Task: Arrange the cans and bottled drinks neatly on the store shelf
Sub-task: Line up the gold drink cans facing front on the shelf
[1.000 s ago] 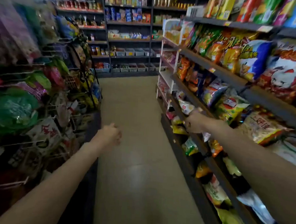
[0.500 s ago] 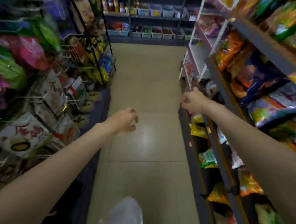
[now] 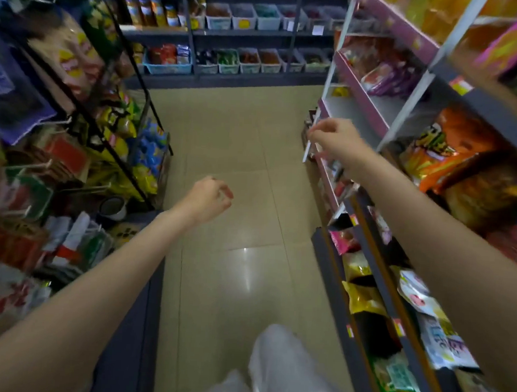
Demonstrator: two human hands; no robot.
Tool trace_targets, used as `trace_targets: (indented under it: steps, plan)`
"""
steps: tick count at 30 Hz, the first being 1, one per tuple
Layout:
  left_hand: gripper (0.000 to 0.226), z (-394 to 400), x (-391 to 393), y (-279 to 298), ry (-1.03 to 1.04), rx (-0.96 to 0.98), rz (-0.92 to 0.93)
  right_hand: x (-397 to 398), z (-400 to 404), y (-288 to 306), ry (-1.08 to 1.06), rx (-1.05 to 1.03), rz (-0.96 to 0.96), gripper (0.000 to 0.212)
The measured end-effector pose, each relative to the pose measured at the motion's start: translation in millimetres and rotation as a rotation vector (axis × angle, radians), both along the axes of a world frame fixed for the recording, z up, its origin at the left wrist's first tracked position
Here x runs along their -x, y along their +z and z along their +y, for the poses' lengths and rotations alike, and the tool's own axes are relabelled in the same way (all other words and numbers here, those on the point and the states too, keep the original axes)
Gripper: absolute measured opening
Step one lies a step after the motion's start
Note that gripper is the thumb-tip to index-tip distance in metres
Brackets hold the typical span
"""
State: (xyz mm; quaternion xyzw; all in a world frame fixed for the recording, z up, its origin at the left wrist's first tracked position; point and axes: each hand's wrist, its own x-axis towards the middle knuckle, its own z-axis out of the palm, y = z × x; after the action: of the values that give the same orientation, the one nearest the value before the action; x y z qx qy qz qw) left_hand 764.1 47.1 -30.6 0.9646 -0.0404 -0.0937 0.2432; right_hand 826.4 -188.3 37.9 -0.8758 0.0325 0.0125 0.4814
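No cans or bottled drinks are in view near either loosely curled, empty hand, left hand (image 3: 204, 200) over the beige tiled floor (image 3: 238, 153), right hand (image 3: 335, 140) beside the pink-edged snack shelf (image 3: 361, 96); judged rigid, weighty, slippery, they suit mid-body grasps.

Narrow shop aisle, glossy beige tiled floor (image 3: 223, 152) with a pale light glare near. Left: black wire rack (image 3: 117, 122) hung with bright snack bags. Right: dark grey metal shelving (image 3: 480, 105) packed with crisp packets; beyond it a white-framed pink-edged shelf unit (image 3: 372, 109). Far end: dark shelving (image 3: 245, 33) carrying rows of white and blue plastic bins. Dim, blurred overall.
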Motion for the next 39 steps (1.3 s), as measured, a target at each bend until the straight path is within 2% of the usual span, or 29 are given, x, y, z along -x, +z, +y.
trace_targets:
  steps: [5,8,11,13,15,17,19,23,27,33,36,39]
  plan:
    - [0.020,2,-159,-5,0.020,0.013,-0.026,-158,9,0,0.017,0.020,-0.056,0.018]
    - [0.020,-6,-266,11,0.040,0.055,-0.173,-262,3,5,-0.027,0.064,-0.158,0.012]
    - [0.017,-7,-363,51,0.061,0.143,-0.356,-367,5,35,-0.039,0.117,-0.275,0.017]
    - [0.016,1,-422,75,0.031,0.172,-0.392,-438,15,61,-0.045,0.089,-0.311,0.015]
    - [0.015,15,-478,90,-0.074,0.119,-0.315,-505,28,82,-0.016,0.084,-0.345,0.010]
    - [0.014,31,-544,96,-0.177,-0.002,-0.149,-573,41,95,0.018,0.127,-0.420,0.007]
    - [0.017,42,-616,97,-0.193,-0.078,-0.110,-634,52,101,0.028,0.177,-0.502,0.011]
    - [0.024,42,-771,104,-0.246,-0.108,-0.294,-754,48,108,-0.035,0.224,-0.509,0.024]
    - [0.021,25,-909,119,-0.342,-0.096,-0.342,-866,23,122,-0.115,0.239,-0.420,0.031]
    - [0.018,-4,-1086,112,-0.508,-0.091,-0.401,-1039,-24,125,-0.346,0.182,-0.395,0.031]
    - [0.019,-19,-1188,103,-0.636,-0.245,-0.469,-1134,-52,122,-0.384,0.144,-0.451,0.018]
    - [0.020,-41,-1290,118,-0.637,-0.305,-0.515,-1222,-77,132,-0.425,0.129,-0.564,0.016]
